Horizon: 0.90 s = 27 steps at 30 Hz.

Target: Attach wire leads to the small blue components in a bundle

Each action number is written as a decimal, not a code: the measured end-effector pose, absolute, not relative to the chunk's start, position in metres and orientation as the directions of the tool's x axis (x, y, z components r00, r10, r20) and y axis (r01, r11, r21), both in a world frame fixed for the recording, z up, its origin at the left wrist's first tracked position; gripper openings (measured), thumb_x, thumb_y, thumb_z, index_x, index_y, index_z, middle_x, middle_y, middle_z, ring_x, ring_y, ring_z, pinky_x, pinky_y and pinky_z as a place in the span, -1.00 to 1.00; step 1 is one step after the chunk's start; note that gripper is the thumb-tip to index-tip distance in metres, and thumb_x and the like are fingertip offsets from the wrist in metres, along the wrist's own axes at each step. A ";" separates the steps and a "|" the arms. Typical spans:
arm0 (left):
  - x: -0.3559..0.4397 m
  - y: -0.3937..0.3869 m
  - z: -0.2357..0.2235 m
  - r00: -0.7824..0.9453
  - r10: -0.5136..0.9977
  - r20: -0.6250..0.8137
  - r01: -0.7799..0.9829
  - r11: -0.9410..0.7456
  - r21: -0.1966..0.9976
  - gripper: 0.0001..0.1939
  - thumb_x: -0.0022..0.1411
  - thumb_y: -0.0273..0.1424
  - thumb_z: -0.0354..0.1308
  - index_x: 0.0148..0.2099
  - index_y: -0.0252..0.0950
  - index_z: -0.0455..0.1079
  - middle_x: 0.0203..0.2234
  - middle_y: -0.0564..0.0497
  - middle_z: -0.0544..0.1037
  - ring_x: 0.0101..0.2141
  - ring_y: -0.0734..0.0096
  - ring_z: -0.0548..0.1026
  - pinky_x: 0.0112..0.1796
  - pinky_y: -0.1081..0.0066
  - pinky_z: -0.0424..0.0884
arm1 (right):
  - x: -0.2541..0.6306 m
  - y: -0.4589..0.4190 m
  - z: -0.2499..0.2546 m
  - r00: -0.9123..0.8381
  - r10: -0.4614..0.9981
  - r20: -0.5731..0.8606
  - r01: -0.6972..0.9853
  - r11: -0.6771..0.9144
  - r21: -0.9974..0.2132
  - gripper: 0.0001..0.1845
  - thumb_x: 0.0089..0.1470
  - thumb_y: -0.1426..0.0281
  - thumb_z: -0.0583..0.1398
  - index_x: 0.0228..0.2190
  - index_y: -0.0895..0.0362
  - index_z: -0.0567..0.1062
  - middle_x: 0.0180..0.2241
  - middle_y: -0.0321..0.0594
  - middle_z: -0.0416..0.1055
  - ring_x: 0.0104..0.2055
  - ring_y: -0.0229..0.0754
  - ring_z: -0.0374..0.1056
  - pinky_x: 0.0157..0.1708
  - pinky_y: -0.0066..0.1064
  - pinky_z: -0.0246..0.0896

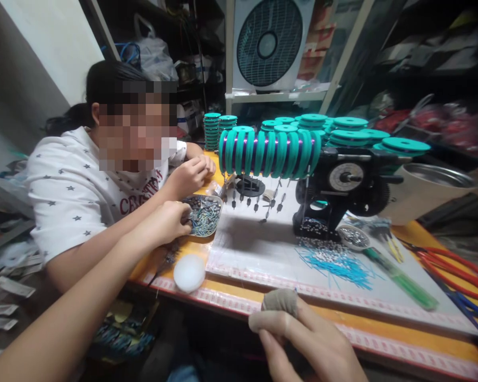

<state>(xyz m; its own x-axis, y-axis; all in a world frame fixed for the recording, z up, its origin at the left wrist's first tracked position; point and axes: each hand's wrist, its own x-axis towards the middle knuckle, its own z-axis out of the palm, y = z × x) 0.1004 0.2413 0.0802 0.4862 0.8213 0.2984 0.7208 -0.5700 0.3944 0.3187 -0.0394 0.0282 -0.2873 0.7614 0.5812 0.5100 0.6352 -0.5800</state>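
Observation:
My left hand [168,225] reaches to the left edge of a shallow tray [219,216] filled with small thin metal pieces [205,213]. Its fingers are closed at the pieces, and what they grip is hidden. My right hand [308,334] is near the table's front edge, thumb and fingertips pinched together. Light coverings wrap two of its fingers; anything in the pinch is too small to make out. Beyond the hands, a row of teal spools [265,154] wound with purple line sits on a black machine [322,196]. Small dark pieces [257,202] hang below the spools.
A white round lid-like object [189,272] lies by the table edge. Blue strips [342,268], a green-handled scoop [408,284] and red-handled scissors [456,270] lie at right. A co-worker [75,196] sits at left, hands [193,172] behind the tray. More teal spools [348,135] are stacked behind.

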 end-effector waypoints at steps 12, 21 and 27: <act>0.095 0.047 0.064 0.273 0.954 0.127 0.369 -0.226 0.901 -0.89 0.16 -0.33 0.25 -0.30 -0.24 0.43 -0.43 0.04 0.56 -0.60 0.53 0.29 -0.57 0.53 0.17 | 0.308 -0.037 0.040 -0.220 0.729 0.648 0.584 0.631 -0.511 -0.89 0.14 0.38 0.24 -0.41 0.09 0.55 -0.42 -0.20 0.42 -0.37 -0.20 0.40 -0.44 -0.48 0.36; 0.136 -0.031 0.018 0.166 0.943 -0.288 -0.304 0.327 0.895 -0.60 -0.10 -0.14 0.53 -0.43 -0.32 0.49 -0.49 0.06 0.48 -0.64 0.71 0.19 -0.58 0.59 0.06 | 0.305 -0.048 0.029 -0.237 0.754 0.612 0.593 0.612 -0.524 -0.88 0.08 0.50 0.19 -0.47 0.10 0.46 -0.49 -0.27 0.33 -0.43 -0.24 0.31 -0.47 -0.48 0.21; 0.139 -0.038 0.013 0.204 0.927 -0.314 -0.307 0.365 0.879 -0.51 -0.12 -0.04 0.52 -0.46 -0.33 0.44 -0.68 0.13 0.38 -0.69 0.76 0.07 -0.60 0.61 -0.05 | 0.305 -0.051 0.028 -0.258 0.823 0.506 0.505 0.561 -0.656 -0.80 -0.02 0.64 0.07 -0.52 0.10 0.25 -0.52 -0.36 0.25 -0.43 -0.30 0.22 -0.43 -0.47 0.08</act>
<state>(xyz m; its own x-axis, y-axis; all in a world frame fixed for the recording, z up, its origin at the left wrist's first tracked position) 0.1390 -0.0375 0.0135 0.2040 0.9272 -0.3141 -0.3072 0.3653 0.8788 0.3054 -0.0512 0.0284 -0.2581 0.8232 0.5056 0.5055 0.5611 -0.6555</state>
